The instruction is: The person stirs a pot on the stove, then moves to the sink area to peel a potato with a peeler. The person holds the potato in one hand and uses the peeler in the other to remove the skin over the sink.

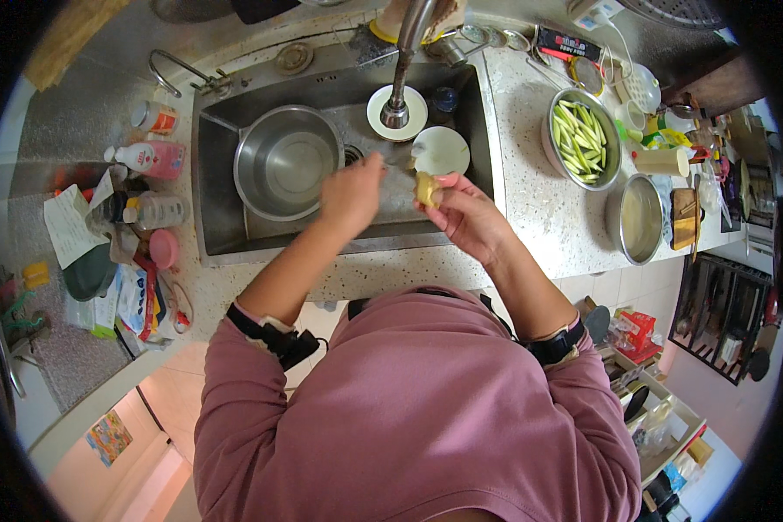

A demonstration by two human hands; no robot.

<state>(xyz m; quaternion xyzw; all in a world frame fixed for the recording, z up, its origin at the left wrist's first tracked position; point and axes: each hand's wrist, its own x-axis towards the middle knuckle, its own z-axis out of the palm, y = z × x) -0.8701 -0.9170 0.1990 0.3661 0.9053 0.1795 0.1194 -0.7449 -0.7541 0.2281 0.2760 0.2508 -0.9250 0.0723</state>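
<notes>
Over the steel sink [217, 235], my right hand [468, 216] pinches a small pale-yellow chunk of vegetable [425, 188] between thumb and fingers. Just left of it, my left hand [350, 193] is curled into a fist, knuckles up, a short gap from the chunk. Anything inside that fist is hidden. Both hands hover above the sink floor, in front of the tap [404, 61].
A large empty steel bowl [287, 161] sits in the sink's left half, with a small white dish [440, 150] beside the drain. On the speckled counter to the right stand a steel bowl of green vegetable strips [585, 137] and an empty steel pot [637, 217]. Bottles [152, 158] crowd the left counter.
</notes>
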